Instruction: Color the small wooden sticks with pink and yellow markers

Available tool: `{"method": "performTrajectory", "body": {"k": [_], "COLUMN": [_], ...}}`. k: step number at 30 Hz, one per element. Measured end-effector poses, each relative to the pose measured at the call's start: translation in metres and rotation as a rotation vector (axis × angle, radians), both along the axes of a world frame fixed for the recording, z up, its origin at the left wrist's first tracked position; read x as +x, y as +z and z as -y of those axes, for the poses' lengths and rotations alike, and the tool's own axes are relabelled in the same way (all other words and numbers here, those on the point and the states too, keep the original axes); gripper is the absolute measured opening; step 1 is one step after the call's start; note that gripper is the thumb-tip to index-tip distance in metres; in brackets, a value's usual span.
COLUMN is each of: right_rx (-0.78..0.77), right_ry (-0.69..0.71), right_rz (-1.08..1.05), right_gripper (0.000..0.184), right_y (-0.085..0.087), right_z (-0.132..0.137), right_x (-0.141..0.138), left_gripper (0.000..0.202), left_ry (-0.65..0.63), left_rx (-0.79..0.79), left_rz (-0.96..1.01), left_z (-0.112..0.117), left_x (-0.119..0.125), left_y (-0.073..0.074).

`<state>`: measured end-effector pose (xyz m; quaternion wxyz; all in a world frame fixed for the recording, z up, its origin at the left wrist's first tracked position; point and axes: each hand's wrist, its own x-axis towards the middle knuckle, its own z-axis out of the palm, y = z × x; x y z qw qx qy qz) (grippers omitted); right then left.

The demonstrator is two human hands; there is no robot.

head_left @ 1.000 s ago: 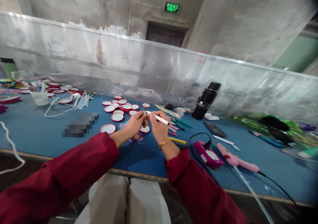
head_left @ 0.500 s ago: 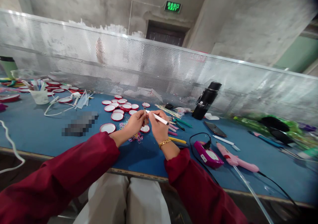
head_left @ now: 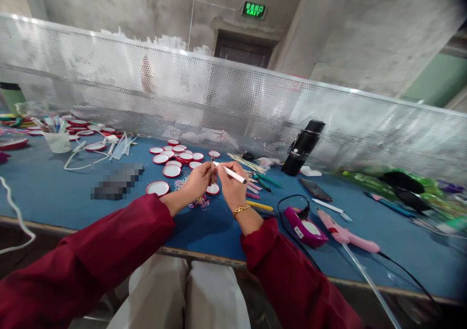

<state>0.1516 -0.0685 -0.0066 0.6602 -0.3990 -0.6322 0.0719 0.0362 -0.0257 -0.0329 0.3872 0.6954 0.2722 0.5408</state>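
My left hand (head_left: pixel 197 180) is pinched on a thin brown stick (head_left: pixel 212 164) that stands upright between my hands. My right hand (head_left: pixel 231 187) grips a white pen-like tool (head_left: pixel 230 172), its tip meeting the stick. Both hands hover over the blue table (head_left: pixel 54 192), just above a red-rimmed white lid (head_left: pixel 212 189) and a small tangle of coloured bands (head_left: pixel 199 202). More red-rimmed lids (head_left: pixel 171 171) lie scattered behind my left hand.
A pink glue gun (head_left: pixel 345 234) and a magenta device (head_left: pixel 305 226) with a black cord lie to the right. A black flask (head_left: pixel 302 147) stands by the perforated metal screen (head_left: pixel 233 100). Pens, sticks, a phone (head_left: pixel 315 189) and a white cup (head_left: pixel 58 141) also lie about.
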Motion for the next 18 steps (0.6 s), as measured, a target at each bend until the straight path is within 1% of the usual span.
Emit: {"method": "performTrajectory", "body": {"k": [12,18], "right_rx": [0.006,0.008], "right_ry": [0.025,0.001], "right_rz": [-0.070,-0.044], "right_gripper": [0.012,0.013], "right_y": [-0.0046,-0.0020], "right_z": [-0.0052,-0.0023], "right_x": [0.0009,-0.0002], "left_gripper": [0.030,0.029], "left_ry": [-0.016,-0.038], "left_rx": [-0.014,-0.018], "left_rz": [0.018,0.035], "left_z": [-0.0024,-0.0008], "left_x": [0.0002,0.0006], "left_y": [0.0002,0.0009]}}
